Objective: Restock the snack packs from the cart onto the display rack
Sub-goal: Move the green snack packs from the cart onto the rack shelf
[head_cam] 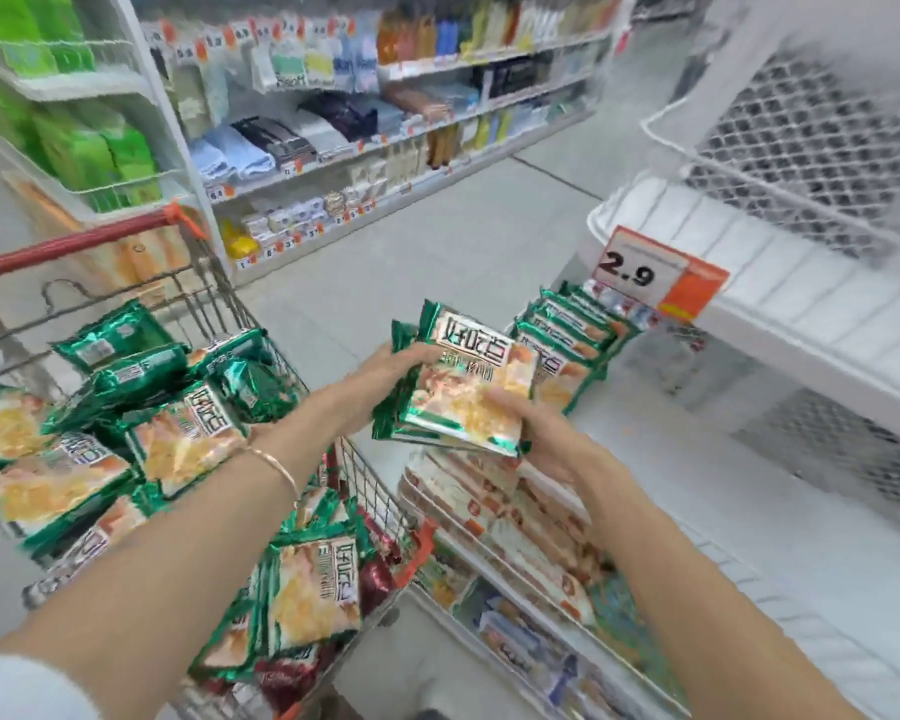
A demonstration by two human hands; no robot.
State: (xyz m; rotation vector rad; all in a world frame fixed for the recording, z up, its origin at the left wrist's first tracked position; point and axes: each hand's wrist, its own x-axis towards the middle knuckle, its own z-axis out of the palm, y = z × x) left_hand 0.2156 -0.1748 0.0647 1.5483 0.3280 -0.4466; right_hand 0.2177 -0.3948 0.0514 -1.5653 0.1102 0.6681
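Snack packs [178,449]: green-edged, heaped loose in the cart at left, some face up, some turned over; a few more make up the held stack [458,392], lifted between cart and rack.
Display rack [749,272]: white, on the right; its upper shelf juts toward the aisle with a rounded front edge, and bare ribbed surface shows along it.
Cart [74,244]: wire basket with a red handle; its right rim runs just beside the rack's lower tiers, leaving only a narrow gap.
Floor [437,236]: pale aisle strip, open beyond the cart and rack up to the far shelves [385,127].
Row of packs [567,335]: standing on edge on the lower tier, just past the held stack, under the upper shelf's front edge.
Left hand [385,363]: forearm reaches across the cart's rim; fingers wrap the stack's far left edge.
Right hand [536,428]: palm beneath the near right corner, fingertips [507,397] curled onto the top pack.
Price tag [645,272]: reads 2.9, clipped to the upper shelf's edge, above the row.
Bracelet [276,465]: thin band on the left wrist.
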